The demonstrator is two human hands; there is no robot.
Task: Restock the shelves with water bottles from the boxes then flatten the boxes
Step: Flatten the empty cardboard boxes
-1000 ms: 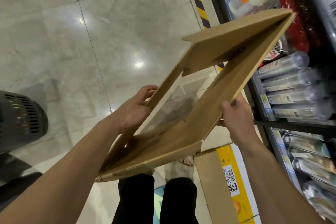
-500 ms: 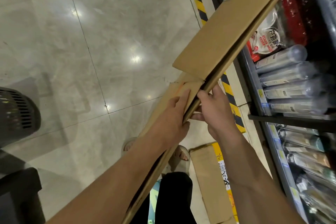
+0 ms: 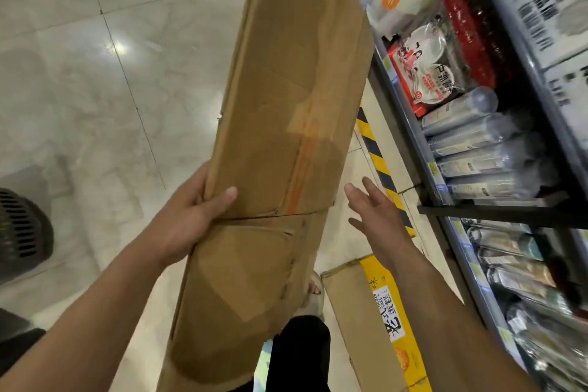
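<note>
Flattened box (image 3: 286, 137) lies lengthwise away from the person, left hand (image 3: 187, 219) gripping its left edge, right hand (image 3: 372, 216) with spread, empty fingers (image 3: 354, 200) just to its right.

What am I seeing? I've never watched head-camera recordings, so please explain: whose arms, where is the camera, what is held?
No machine here: a person wears a camera on the head, looking down at their own arms. The left hand grips a flattened cardboard box by its edge, thumb on its face. The right hand is open beside it, holding nothing. On the tiled floor lies another cardboard box with a yellow side. Store shelves on the right hold clear wrapped goods.
</note>
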